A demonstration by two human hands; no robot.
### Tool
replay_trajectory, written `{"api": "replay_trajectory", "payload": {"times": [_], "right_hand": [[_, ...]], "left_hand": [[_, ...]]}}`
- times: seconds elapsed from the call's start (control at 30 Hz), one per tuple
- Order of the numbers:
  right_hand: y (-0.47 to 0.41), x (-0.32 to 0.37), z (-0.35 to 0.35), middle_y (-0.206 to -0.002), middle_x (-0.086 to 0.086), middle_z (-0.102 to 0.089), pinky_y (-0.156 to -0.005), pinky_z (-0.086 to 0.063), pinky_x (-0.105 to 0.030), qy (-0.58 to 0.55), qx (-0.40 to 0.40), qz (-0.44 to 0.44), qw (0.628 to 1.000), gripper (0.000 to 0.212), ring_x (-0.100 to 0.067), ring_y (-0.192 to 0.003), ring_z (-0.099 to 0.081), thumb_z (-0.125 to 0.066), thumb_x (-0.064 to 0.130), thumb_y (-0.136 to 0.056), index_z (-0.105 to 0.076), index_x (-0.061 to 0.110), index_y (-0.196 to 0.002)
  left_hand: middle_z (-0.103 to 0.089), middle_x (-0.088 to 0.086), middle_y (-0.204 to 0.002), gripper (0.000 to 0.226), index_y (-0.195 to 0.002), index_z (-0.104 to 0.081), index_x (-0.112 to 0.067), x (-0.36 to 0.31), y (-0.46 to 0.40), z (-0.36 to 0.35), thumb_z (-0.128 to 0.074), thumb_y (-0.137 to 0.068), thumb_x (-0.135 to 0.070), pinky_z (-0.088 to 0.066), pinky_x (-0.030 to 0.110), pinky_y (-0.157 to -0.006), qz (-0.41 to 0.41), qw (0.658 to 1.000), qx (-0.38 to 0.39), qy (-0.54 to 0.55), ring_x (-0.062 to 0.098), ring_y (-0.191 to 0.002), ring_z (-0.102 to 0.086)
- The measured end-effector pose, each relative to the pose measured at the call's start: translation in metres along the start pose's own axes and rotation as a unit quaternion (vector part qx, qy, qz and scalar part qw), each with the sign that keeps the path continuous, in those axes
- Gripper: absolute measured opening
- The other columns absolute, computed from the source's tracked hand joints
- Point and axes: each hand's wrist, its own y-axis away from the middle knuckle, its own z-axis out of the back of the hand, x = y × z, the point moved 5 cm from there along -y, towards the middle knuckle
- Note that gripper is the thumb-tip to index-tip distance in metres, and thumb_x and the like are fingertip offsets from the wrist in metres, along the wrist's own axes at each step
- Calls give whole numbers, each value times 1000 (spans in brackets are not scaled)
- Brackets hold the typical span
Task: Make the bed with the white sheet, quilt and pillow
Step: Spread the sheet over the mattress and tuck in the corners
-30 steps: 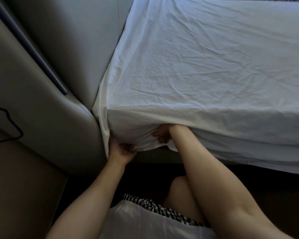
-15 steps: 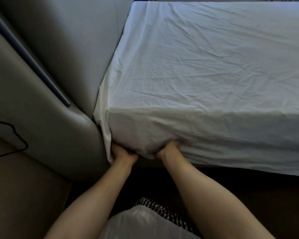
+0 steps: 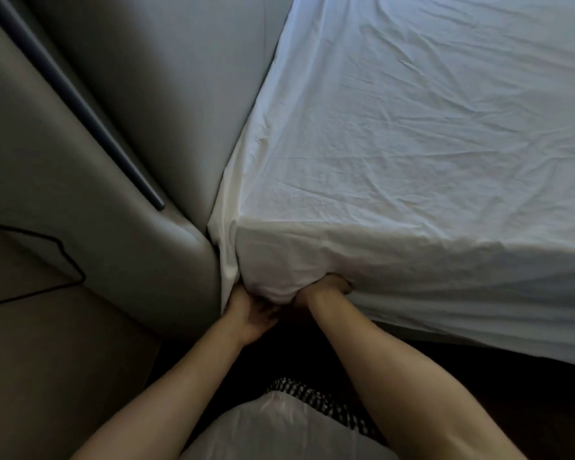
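Note:
The white sheet [image 3: 412, 144] lies wrinkled over the mattress and hangs down its near side. At the corner next to the headboard, a bunched fold of the sheet bulges downward. My left hand [image 3: 249, 315] is just under this fold, with fingers curled into the cloth. My right hand [image 3: 326, 287] is pushed in under the sheet's lower edge, just right of the fold, and its fingers are hidden. No quilt or pillow is in view.
A grey padded headboard [image 3: 153, 104] with a dark trim strip [image 3: 80, 104] stands tight against the mattress corner on the left. A thin black cable [image 3: 63, 260] runs over the surface at far left. The floor below the bed is dark.
The camera has come closer to the corner. My right hand has gone from gripping the hanging sheet to being pushed in under its edge. My left hand has stayed at the corner fold.

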Motion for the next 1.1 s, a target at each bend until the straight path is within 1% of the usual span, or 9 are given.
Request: {"api": "replay_trajectory", "payload": {"times": [0.1,0.2,0.23,0.3,0.37,0.47,0.57,0.93,1.1], "right_hand": [[3,2,-3,-152,-6,-30,-109,-29,-40,-29,27,12,999,57,-29,-139,-31,-47,35,-97,-33,11,-147],[15,2,5,-154,-3,-27,-112,-25,-41,-7,12,20,1000,52,-27,-141,-27,-39,33,-100,-31,13,-147],[20,2,7,-154,-3,-26,-113,-24,-41,-18,3,21,1000,51,-26,-142,-26,-38,33,-101,-31,13,-147],[16,0,6,-155,-2,-25,-112,-26,-44,-23,-12,15,1000,54,-26,-142,-26,-37,38,-100,-30,17,-148],[16,3,4,-157,-1,-22,-112,-26,-48,-34,-26,15,999,57,-26,-143,-23,-37,42,-98,-27,20,-150],[19,0,4,-158,-1,-19,-113,-25,-49,-43,-36,16,998,61,-27,-144,-21,-40,45,-97,-24,20,-151],[24,-2,5,-157,-1,-21,-111,-28,-48,-36,-29,13,999,67,-28,-143,-24,-45,50,-94,-23,22,-151],[41,-14,16,-159,-3,-12,-115,-22,-51,-15,-44,81,996,77,-30,-145,-14,-41,60,-91,-12,23,-152],[36,-18,14,-160,-5,-6,-116,-18,-53,-20,-71,56,996,91,-30,-147,-9,-42,68,-84,-5,22,-153]], "left_hand": [[-50,9,-80,41,-82,-54,-13,-9,31,6,-39,-90,-50,-37,30,-66,-7,977,-40,-208,21,-68,-47],[-62,6,-88,32,-94,-65,-11,-23,71,-4,-48,-94,-38,-44,27,-65,-115,922,-69,-364,19,-77,-57],[-67,6,-94,29,-101,-68,-10,-31,86,-11,-51,-94,-31,-47,28,-68,-230,878,-101,-408,20,-83,-61],[-65,8,-118,31,-114,-67,-10,-46,123,-31,-55,-90,-24,-46,29,-90,-502,662,-193,-522,22,-107,-60],[-39,15,-147,49,-136,-50,-9,-51,139,-48,-53,-89,-23,-28,33,-111,-590,543,-216,-558,26,-136,-37],[0,13,-159,69,-150,-14,-4,-62,122,-56,-47,-94,-26,-3,32,-118,-509,607,-227,-566,24,-147,-1],[6,12,-159,75,-150,2,-1,-68,115,-63,-43,-96,-28,3,32,-120,-476,681,-232,-507,20,-147,5],[-33,6,-152,48,-148,-27,-16,-99,99,-50,-24,-102,-29,-23,34,-116,-492,814,-176,-252,21,-139,-31],[-40,0,-148,74,-146,-36,-24,-92,67,-39,-21,-89,-69,-24,38,-117,-419,883,-118,-175,17,-137,-34]]}}
